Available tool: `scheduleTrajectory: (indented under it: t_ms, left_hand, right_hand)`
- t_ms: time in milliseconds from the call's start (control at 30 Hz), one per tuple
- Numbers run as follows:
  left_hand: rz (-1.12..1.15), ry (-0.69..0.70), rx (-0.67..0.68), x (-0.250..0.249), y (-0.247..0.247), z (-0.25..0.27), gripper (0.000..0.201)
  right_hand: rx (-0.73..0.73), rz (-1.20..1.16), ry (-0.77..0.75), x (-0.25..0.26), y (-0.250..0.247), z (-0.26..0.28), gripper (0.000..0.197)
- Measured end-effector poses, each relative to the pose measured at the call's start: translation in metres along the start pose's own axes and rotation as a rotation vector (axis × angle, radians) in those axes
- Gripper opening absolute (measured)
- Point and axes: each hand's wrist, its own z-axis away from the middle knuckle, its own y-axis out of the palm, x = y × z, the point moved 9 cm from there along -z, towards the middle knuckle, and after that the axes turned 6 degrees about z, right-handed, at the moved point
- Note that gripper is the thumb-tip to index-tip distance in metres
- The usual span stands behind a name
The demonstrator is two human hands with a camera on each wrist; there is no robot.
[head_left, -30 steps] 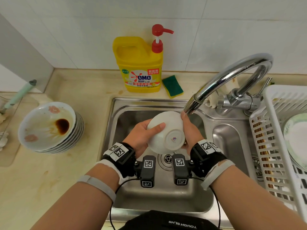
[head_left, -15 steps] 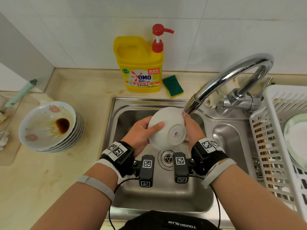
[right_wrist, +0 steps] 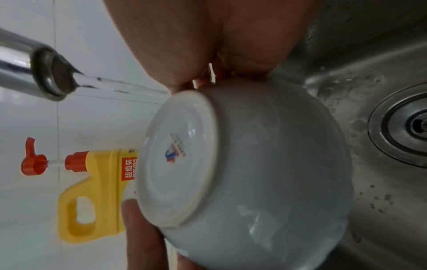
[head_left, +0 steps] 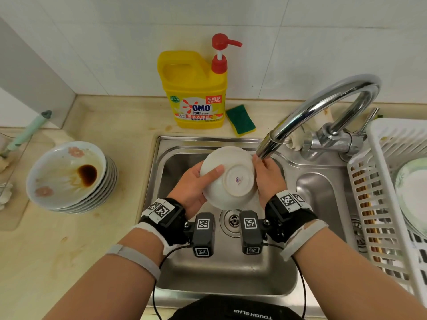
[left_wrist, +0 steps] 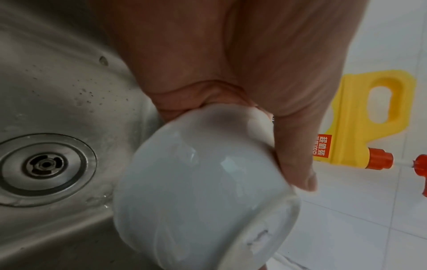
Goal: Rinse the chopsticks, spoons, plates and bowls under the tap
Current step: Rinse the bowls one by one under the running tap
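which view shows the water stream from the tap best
The right wrist view: the water stream runs clearly from the tap toward the bowl. The head view shows only the spout, the water barely visible. The left wrist view shows neither.

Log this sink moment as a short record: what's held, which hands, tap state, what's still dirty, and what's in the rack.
held item: white bowl, base toward the camera, over the sink
left hand: grips the bowl, thumb on its outside
right hand: grips the opposite side
tap: running; the stream lands at the right hand and the bowl's edge
still dirty: stack of plates, brown sauce in the top one
rack: a plate, chopsticks
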Motion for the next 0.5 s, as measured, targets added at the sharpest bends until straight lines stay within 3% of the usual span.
scheduleTrajectory:
  t_ms: [133,267,367,433,500]
  left_hand:
    - [0.064,0.004,0.015,0.003,0.000,-0.001,0.051]
    - [0.026,-0.027,-0.010,0.007,-0.004,-0.004,0.051]
    - [0.016,-0.047,-0.056,0.009,-0.011,-0.007,0.040]
    - [0.034,-0.075,-0.072,0.012,-0.012,-0.008,0.033]
    - [0.057,-0.106,-0.093,0.017,-0.012,-0.011,0.037]
  right_hand:
    - [0.072,-0.052,0.116,-0.002,0.009,0.007,0.031]
    - [-0.030,-0.014,0.045,-0.009,0.002,0.000,0.046]
    - [-0.119,0.043,-0.035,0.001,-0.012,0.001,0.032]
    - [-0.159,0.059,-0.091,0.005,-0.020,-0.001,0.033]
    - [-0.157,0.049,-0.141,0.009,-0.022,0.000,0.030]
